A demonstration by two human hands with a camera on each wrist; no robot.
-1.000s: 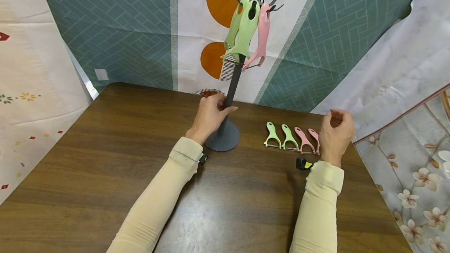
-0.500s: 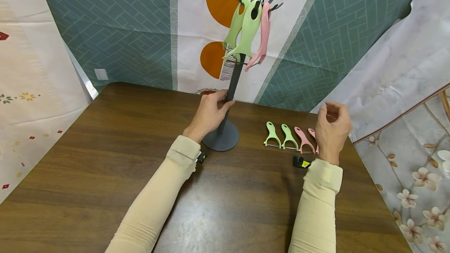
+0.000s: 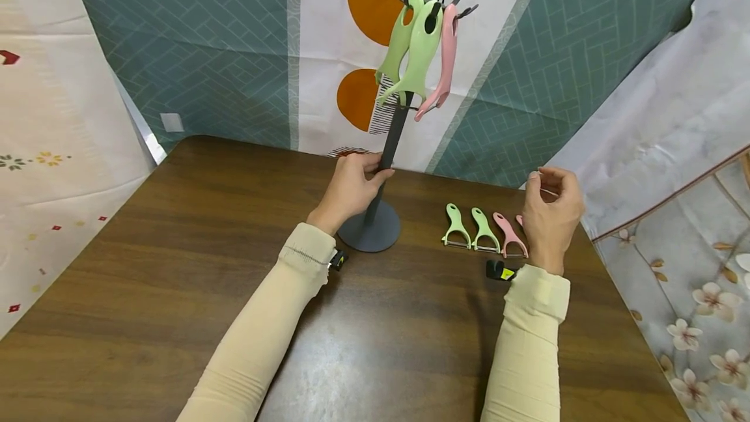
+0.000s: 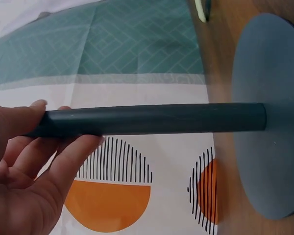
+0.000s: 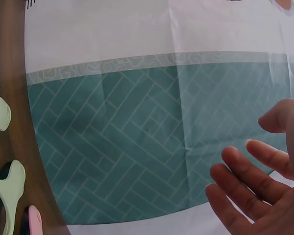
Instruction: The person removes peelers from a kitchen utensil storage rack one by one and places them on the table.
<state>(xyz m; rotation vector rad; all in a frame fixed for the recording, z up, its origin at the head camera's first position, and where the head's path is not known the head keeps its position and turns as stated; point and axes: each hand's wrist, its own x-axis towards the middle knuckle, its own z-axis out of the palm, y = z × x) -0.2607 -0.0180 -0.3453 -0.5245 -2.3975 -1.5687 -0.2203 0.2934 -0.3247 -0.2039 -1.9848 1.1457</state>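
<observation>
Hanging step, apparently: the left hand [image 3: 349, 189] clasps the stand [image 3: 395, 135]; the right hand [image 3: 553, 219], fingers apart and empty, would next need to pinch a peeler [image 3: 454, 217] off the counter [image 3: 422, 324].

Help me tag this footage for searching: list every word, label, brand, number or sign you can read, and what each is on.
None: no readable text shows in any view.
Dark stand, hanging peelers, loose peelers: no lettering seen.
Yellow patch on the black device at the right wrist: too small to tell whether it bears text.
</observation>
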